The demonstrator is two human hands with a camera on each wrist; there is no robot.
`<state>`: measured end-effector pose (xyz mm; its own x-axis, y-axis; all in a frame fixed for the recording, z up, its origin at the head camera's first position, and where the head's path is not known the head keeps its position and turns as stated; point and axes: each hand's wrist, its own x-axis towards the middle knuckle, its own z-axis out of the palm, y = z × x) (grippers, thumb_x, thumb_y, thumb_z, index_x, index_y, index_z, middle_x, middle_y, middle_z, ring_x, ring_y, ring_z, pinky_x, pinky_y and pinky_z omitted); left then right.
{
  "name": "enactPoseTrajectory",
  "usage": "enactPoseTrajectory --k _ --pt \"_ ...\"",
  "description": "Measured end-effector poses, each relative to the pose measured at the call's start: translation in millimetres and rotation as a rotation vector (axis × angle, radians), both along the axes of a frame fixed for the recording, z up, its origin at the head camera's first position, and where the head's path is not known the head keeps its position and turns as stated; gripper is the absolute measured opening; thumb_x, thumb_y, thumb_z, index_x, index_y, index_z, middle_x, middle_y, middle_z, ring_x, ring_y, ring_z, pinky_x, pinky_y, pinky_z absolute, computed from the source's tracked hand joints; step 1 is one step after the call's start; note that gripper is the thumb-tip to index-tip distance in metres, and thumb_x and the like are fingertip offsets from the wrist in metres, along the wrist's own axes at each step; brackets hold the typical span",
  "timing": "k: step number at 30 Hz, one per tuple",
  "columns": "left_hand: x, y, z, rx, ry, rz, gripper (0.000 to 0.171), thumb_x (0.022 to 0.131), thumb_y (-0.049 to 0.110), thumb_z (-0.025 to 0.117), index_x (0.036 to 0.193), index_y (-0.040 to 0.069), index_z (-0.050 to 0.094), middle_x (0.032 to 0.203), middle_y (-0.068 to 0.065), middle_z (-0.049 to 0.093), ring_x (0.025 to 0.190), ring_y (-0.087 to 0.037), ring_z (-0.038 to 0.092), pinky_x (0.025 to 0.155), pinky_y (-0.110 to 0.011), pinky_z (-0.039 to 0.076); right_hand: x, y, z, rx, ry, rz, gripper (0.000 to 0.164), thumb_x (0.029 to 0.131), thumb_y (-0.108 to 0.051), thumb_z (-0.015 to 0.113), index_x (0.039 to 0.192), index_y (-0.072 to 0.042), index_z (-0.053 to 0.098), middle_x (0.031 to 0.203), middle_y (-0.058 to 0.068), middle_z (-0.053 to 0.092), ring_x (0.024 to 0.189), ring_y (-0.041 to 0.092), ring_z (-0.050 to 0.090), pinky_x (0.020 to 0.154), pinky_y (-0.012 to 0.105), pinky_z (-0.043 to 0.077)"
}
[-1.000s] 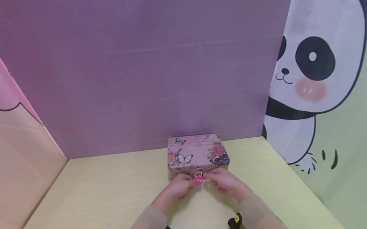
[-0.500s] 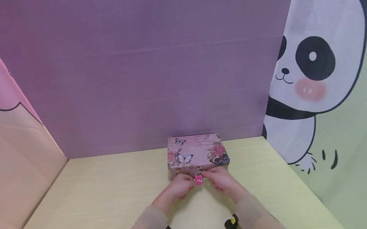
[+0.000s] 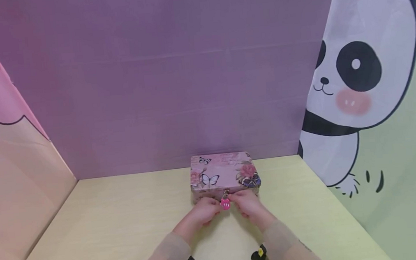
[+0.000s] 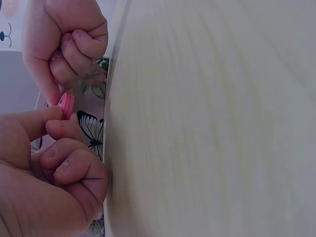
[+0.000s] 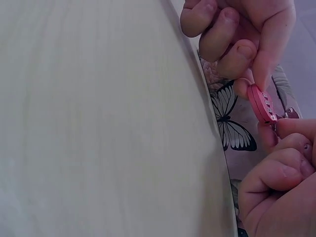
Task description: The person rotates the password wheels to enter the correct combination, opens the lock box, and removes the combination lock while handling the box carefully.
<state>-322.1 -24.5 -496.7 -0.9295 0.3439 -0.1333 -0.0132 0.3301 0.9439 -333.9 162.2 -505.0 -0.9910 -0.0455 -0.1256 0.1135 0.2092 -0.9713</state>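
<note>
A pink combination padlock (image 3: 225, 203) with a metal shackle hangs at the front clasp of a pink tin box (image 3: 220, 172), its lid down and printed with butterflies and roses. My left hand (image 3: 205, 210) pinches the padlock's body between thumb and index finger, other fingers curled. From the opposite side my right hand (image 3: 247, 204) pinches the padlock's shackle end with thumb and index finger. In the right wrist view, white digits show on the edge of the padlock (image 5: 262, 104), between both hands' fingertips. The right fingers hide most of the shackle.
The box stands at the back of a pale wooden table (image 3: 127, 228), against a purple backdrop (image 3: 173, 75). A panda-printed panel (image 3: 370, 70) borders the right side, a pink cartoon panel (image 3: 14, 163) the left. Black wrist devices (image 3: 259, 257) sit beside both sleeves.
My right hand and forearm have shifted slightly left, and the right fingers have turned a little at the shackle. My left hand keeps its pinch on the padlock, nearly still.
</note>
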Motion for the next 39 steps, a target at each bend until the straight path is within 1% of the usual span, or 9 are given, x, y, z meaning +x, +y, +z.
enactPoseTrajectory --k 6,10,13,19,26,30,35,39 --pt "-1.2 0.7 -1.4 0.015 0.009 0.003 0.03 0.094 0.014 0.069 0.069 0.006 0.053 0.057 0.006 0.039 0.042 -0.007 0.029 0.038 -0.022 0.024 0.6 -0.8 -0.8 0.004 0.014 -0.011 0.016 0.096 -0.015 0.066 0.088 -0.002 0.069 0.055 -0.007 0.036 0.043 0.007 0.028 0.039 0.023 0.023" --pt "-2.4 1.2 -2.7 0.04 -0.001 0.008 0.03 0.092 0.013 0.07 0.068 0.009 0.053 0.057 0.006 0.038 0.042 -0.007 0.029 0.038 -0.022 0.024 -0.8 -0.6 -1.5 0.017 0.029 -0.022 0.016 0.095 -0.015 0.067 0.095 0.0 0.072 0.054 -0.007 0.037 0.043 0.007 0.028 0.039 0.022 0.024" --pt "-3.1 1.1 -3.1 0.04 -0.01 0.012 0.031 0.093 0.013 0.07 0.068 0.011 0.052 0.057 0.006 0.038 0.042 -0.008 0.029 0.038 -0.022 0.024 -1.7 -0.1 -2.7 0.018 0.034 -0.025 0.017 0.095 -0.015 0.068 0.098 0.001 0.072 0.054 -0.008 0.036 0.043 0.007 0.028 0.039 0.022 0.024" --pt "-2.6 0.8 -3.2 0.022 -0.008 0.012 0.032 0.093 0.014 0.069 0.067 0.011 0.052 0.057 0.006 0.038 0.042 -0.008 0.029 0.038 -0.022 0.024 -2.9 0.9 -5.4 0.008 0.047 -0.022 0.016 0.094 -0.015 0.069 0.093 0.0 0.071 0.053 -0.008 0.036 0.042 0.007 0.029 0.039 0.022 0.025" --pt "-2.3 1.0 -2.4 0.027 -0.001 0.015 0.032 0.094 0.014 0.069 0.067 0.012 0.051 0.058 0.006 0.039 0.043 -0.007 0.029 0.039 -0.022 0.024 -3.2 2.8 -6.1 0.005 0.043 -0.034 0.017 0.093 -0.015 0.069 0.097 0.001 0.072 0.054 -0.008 0.038 0.042 0.007 0.029 0.038 0.022 0.025" --pt "-1.7 0.8 -1.5 0.03 -0.006 0.016 0.033 0.095 0.013 0.068 0.067 0.013 0.05 0.058 0.006 0.039 0.043 -0.007 0.03 0.039 -0.022 0.025 -3.0 2.8 -6.8 -0.001 0.046 -0.051 0.016 0.091 -0.013 0.069 0.096 0.001 0.072 0.053 -0.008 0.037 0.041 0.007 0.029 0.038 0.022 0.025" --pt "-0.4 0.6 -0.3 0.028 -0.001 0.019 0.029 0.094 0.011 0.066 0.069 0.009 0.053 0.058 0.006 0.039 0.043 -0.007 0.03 0.039 -0.021 0.025 -3.3 2.9 -7.6 -0.005 0.056 -0.063 0.014 0.09 -0.012 0.069 0.093 0.001 0.072 0.052 -0.009 0.036 0.041 0.007 0.029 0.039 0.023 0.025" --pt "0.0 0.6 0.9 0.026 -0.001 0.024 0.023 0.095 0.01 0.065 0.075 0.0 0.058 0.058 0.006 0.039 0.043 -0.007 0.03 0.039 -0.021 0.026 -3.7 3.3 -8.2 -0.007 0.04 -0.067 0.014 0.09 -0.012 0.069 0.091 0.002 0.07 0.052 -0.008 0.035 0.041 0.007 0.028 0.038 0.023 0.025"
